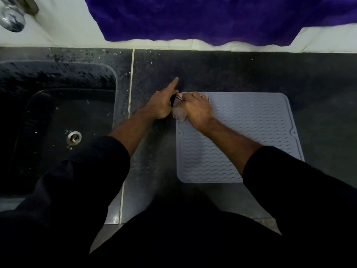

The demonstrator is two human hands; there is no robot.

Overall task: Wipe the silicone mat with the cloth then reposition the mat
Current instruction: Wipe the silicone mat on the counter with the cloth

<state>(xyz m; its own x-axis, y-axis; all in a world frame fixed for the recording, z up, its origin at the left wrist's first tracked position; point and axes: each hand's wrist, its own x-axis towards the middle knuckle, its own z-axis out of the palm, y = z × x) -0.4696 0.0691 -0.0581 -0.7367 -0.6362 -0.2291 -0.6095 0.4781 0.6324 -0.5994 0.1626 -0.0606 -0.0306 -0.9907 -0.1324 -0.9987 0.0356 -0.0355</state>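
A grey silicone mat (249, 132) with a wavy ribbed pattern lies flat on the dark stone counter (222, 72). My right hand (197, 109) rests on the mat's far left corner and is closed on a small pale cloth (178, 114), which shows bunched between my two hands. My left hand (162, 105) sits just off the mat's left edge, touching the cloth, with its index finger stretched out over the counter. Most of the cloth is hidden under my right hand.
A dark sink (58, 120) with a metal drain (73, 137) lies to the left of the mat. A purple towel (212, 18) hangs over the white wall behind the counter. A metal tap (12, 18) is at the top left.
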